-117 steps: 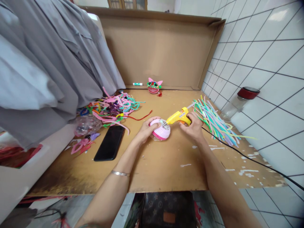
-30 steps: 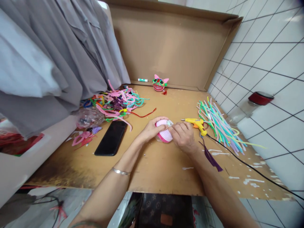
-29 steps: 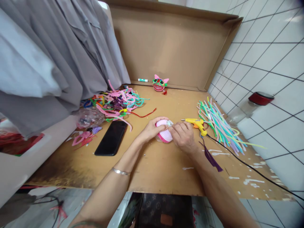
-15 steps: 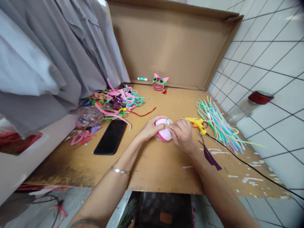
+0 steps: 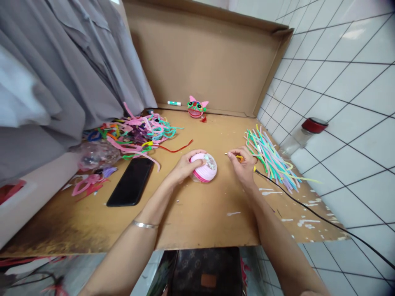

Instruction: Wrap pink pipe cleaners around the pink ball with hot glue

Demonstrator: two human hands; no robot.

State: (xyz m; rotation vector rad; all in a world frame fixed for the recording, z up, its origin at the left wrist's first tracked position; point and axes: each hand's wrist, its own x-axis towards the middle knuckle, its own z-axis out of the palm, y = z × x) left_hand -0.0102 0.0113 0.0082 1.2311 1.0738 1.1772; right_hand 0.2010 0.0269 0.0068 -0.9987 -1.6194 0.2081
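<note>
My left hand (image 5: 187,165) is closed around the side of a round pink ball (image 5: 204,172) wrapped in pale pink strands, with a deeper pink band low down and a clear, whitish patch at its upper right. The ball rests on or just over the table. My right hand (image 5: 242,163) is closed over a yellow hot glue gun (image 5: 240,158) lying to the right of the ball. Only the nozzle, pointing left, an orange part and a bit of yellow show; the palm and fingers hide most of it.
A black phone (image 5: 131,181) lies left of my arm, near tangled pipe cleaners (image 5: 138,131). More pipe cleaners (image 5: 271,158) and a red-lidded jar (image 5: 304,133) are at right. The black cord (image 5: 296,200) trails right. A lion-like figure (image 5: 196,107) stands before the cardboard (image 5: 206,57).
My right hand has left the ball and moved right onto the glue gun. My left hand still holds the ball. The whole view has shifted slightly.
</note>
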